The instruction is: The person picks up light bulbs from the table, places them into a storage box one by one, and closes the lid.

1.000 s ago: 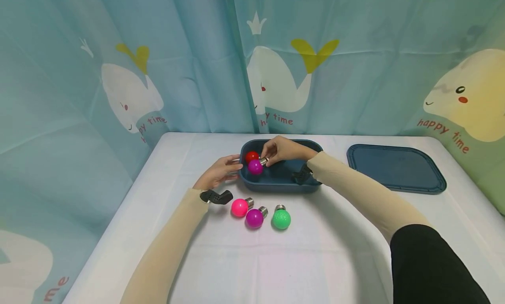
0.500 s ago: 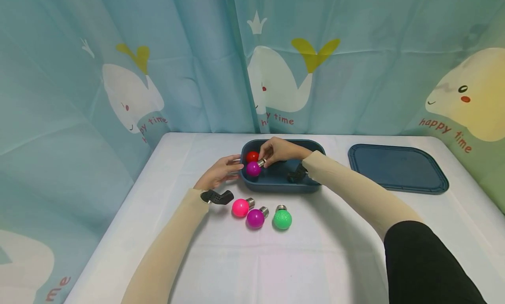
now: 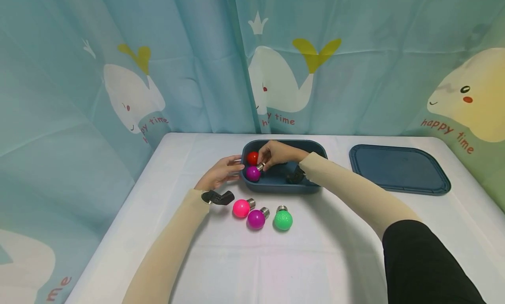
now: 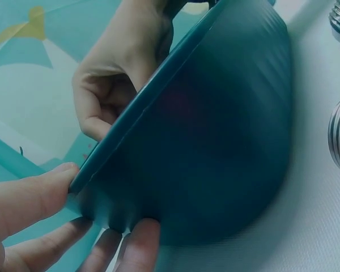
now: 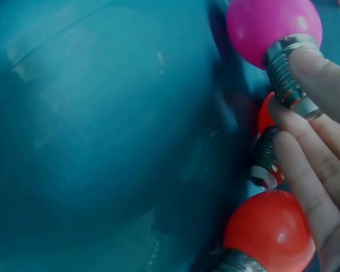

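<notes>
My right hand reaches into a dark blue plastic box. Thumb and fingers pinch a purple light bulb by its ribbed metal screw base; its round end points to the box's left wall. Close by inside the box are a red bulb and another red bulb, partly hidden behind the fingers. In the head view one red bulb shows at the far left corner. My left hand rests its extended fingers against the box's outer left end, with the thumb at the rim.
On the white table, in front of the box, lie a pink bulb, a second purple bulb and a green bulb. A flat dark blue lid lies to the right. Behind the table hangs a printed curtain.
The right hand has lowered the purple bulb, bringing it slightly nearer the box's front left corner. The left hand stays at the box's left end.
</notes>
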`<state>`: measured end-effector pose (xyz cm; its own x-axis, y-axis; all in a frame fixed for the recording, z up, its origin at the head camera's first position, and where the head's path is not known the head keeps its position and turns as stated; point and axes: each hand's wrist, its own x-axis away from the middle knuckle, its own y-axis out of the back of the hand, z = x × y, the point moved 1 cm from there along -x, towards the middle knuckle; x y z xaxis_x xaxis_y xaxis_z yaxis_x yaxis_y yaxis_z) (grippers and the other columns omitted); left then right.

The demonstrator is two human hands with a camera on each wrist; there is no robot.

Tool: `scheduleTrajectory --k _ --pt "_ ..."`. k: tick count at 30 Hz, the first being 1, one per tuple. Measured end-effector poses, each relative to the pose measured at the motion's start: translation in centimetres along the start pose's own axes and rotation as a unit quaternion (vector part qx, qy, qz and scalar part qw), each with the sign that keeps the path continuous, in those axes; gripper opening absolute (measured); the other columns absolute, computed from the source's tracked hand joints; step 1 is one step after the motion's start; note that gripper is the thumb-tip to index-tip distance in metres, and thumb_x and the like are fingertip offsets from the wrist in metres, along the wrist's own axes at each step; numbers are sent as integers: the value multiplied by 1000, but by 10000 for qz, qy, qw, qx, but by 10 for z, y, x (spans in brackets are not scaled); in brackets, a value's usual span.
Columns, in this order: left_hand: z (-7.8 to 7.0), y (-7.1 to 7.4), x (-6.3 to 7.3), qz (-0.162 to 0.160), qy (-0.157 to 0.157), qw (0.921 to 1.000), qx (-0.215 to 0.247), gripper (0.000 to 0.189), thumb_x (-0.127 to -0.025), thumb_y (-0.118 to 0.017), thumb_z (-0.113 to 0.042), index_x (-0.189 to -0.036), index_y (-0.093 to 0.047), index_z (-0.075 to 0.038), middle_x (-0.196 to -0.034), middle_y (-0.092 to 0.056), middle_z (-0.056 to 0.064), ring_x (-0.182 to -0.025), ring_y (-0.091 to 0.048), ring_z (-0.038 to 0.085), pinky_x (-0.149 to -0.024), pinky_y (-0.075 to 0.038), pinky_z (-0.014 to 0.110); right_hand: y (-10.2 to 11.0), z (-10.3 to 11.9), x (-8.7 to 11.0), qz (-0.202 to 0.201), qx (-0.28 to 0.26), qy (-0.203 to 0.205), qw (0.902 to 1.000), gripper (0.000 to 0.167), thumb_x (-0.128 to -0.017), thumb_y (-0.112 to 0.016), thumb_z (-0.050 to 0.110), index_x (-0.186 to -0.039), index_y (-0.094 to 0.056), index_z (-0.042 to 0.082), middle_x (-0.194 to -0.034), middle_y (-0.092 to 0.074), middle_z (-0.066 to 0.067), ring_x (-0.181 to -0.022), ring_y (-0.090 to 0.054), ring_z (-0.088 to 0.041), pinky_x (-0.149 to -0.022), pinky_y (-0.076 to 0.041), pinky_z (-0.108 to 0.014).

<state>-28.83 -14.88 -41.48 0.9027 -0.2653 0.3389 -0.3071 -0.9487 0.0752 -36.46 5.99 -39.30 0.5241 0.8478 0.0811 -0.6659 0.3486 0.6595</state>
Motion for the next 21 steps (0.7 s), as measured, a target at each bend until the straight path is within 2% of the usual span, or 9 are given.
scheduleTrajectory --k 12,21 --pt "1 -2 -2 -47 50 10000 -22 59 -95 -52 -11 -148 -26 -4 -152 -30 18 -134 -39 34 -108 -38 48 -5 -4 -6 209 110 -126 9996 19 -75 -73 -4 -93 -69 -1 -98 -71 -14 -90 -68 -18 -84 -56 -28" --pt "-1 -1 -2 -38 42 10000 8 59 -96 -51 -9 -148 -25 -3 -152 -29 18 -134 -38 35 -108 -37 49 -7 -3 -7 316 171 -204 9991 20 -75 -73 -4 -95 -69 -1 -98 -71 -14 -90 -68 -18 -85 -56 -29"
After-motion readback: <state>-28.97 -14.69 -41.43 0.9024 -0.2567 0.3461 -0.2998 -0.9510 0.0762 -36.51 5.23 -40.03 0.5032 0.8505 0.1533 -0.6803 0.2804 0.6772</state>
